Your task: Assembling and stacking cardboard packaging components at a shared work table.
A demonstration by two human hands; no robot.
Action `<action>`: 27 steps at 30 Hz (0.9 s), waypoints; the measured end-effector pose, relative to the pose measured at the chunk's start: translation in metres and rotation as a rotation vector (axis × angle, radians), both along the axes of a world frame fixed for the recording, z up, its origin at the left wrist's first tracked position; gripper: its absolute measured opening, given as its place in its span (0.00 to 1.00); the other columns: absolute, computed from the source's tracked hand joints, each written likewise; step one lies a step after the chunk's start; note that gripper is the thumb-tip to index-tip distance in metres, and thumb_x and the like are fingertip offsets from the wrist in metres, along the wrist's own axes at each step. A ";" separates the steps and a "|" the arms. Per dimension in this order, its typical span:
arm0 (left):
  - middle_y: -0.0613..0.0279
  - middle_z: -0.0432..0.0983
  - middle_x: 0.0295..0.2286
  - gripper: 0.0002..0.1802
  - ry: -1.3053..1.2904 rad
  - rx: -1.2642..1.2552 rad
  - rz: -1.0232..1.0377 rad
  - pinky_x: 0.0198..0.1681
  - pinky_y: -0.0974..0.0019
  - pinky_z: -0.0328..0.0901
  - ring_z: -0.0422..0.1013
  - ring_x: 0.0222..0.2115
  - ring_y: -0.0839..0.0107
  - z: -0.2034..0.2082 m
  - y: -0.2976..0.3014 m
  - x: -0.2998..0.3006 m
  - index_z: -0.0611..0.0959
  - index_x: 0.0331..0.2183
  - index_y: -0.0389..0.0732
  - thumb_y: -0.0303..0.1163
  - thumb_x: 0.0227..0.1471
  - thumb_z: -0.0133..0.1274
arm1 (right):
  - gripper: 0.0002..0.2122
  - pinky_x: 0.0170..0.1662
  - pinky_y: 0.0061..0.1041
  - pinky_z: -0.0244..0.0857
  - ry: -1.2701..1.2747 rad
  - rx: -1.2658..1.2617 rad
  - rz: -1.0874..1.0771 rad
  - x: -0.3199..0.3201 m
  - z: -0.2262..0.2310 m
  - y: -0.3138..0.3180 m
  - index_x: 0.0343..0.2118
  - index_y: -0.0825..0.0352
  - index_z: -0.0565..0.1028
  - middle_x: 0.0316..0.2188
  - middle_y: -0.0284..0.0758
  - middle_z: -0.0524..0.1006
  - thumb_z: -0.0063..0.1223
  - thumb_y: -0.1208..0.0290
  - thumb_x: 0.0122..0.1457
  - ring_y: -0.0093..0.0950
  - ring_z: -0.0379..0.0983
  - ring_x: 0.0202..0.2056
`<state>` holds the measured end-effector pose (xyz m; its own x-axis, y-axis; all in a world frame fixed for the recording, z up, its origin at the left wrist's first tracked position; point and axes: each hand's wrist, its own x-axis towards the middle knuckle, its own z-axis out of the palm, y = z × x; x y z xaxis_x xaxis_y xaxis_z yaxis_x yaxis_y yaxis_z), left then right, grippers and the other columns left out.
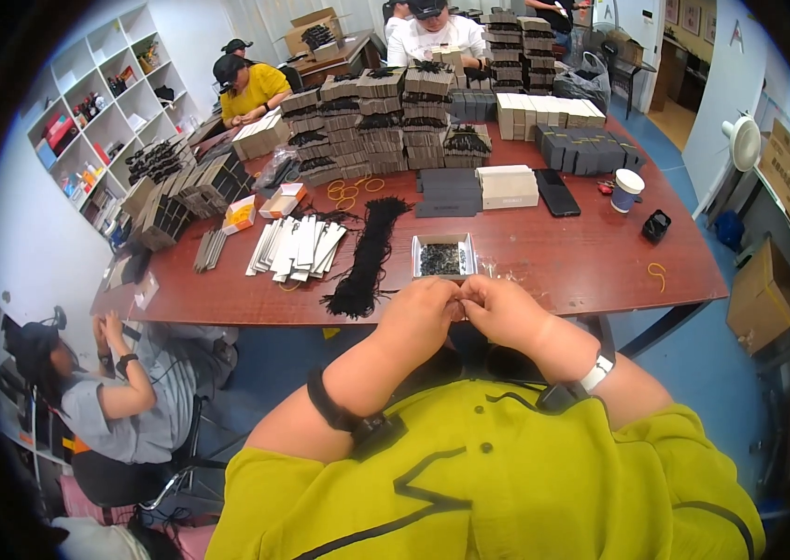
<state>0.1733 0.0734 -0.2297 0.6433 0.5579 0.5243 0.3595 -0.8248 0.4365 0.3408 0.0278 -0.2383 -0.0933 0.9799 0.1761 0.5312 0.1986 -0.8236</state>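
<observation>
1. fingertips of my left hand [421, 313] and right hand [499, 310] are pressed together, pinching something too small to tell, just in front of the small tray [443, 256] of dark bits.
2. piece could slip and drop past the table edge [600, 301] to the floor.
3. black cord bundle [369, 252] lies near; my left wrist could snag it.

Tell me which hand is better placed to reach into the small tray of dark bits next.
Probably the right hand. It and the left hand meet fingertip to fingertip at the table edge, apparently pinching something tiny. The small tray lies just beyond, between them, marginally nearer the right fingertips. It is close either way.
</observation>
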 end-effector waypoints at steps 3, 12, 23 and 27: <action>0.55 0.73 0.26 0.06 0.047 0.045 -0.007 0.33 0.58 0.65 0.70 0.30 0.54 0.003 0.000 -0.002 0.77 0.30 0.39 0.25 0.45 0.53 | 0.05 0.34 0.24 0.67 0.081 -0.171 0.030 -0.001 0.011 -0.003 0.30 0.68 0.72 0.25 0.36 0.78 0.47 0.73 0.55 0.28 0.75 0.29; 0.52 0.67 0.28 0.03 0.081 0.100 -0.007 0.37 0.58 0.61 0.65 0.33 0.52 -0.017 0.015 -0.001 0.72 0.28 0.37 0.22 0.46 0.49 | 0.06 0.21 0.13 0.51 0.711 -0.564 0.050 0.012 -0.016 0.019 0.33 0.63 0.73 0.24 0.29 0.75 0.46 0.69 0.59 0.14 0.59 0.19; 0.54 0.66 0.29 0.08 0.137 0.183 0.015 0.37 0.58 0.61 0.65 0.34 0.54 -0.019 0.021 -0.005 0.71 0.29 0.38 0.20 0.41 0.48 | 0.06 0.19 0.13 0.46 0.675 -0.569 0.006 0.005 -0.017 0.022 0.29 0.62 0.75 0.20 0.23 0.69 0.54 0.66 0.55 0.13 0.55 0.18; 0.54 0.67 0.28 0.06 0.112 0.138 0.059 0.37 0.58 0.61 0.65 0.34 0.55 -0.023 0.026 -0.009 0.71 0.29 0.38 0.21 0.44 0.48 | 0.07 0.20 0.14 0.47 0.700 -0.576 0.088 0.014 -0.029 0.028 0.31 0.62 0.76 0.21 0.24 0.69 0.53 0.64 0.55 0.13 0.55 0.19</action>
<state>0.1640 0.0994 -0.2524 0.6701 0.5242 0.5255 0.4490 -0.8501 0.2754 0.3544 0.0555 -0.2671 -0.2280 0.9282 -0.2941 -0.1253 -0.3276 -0.9365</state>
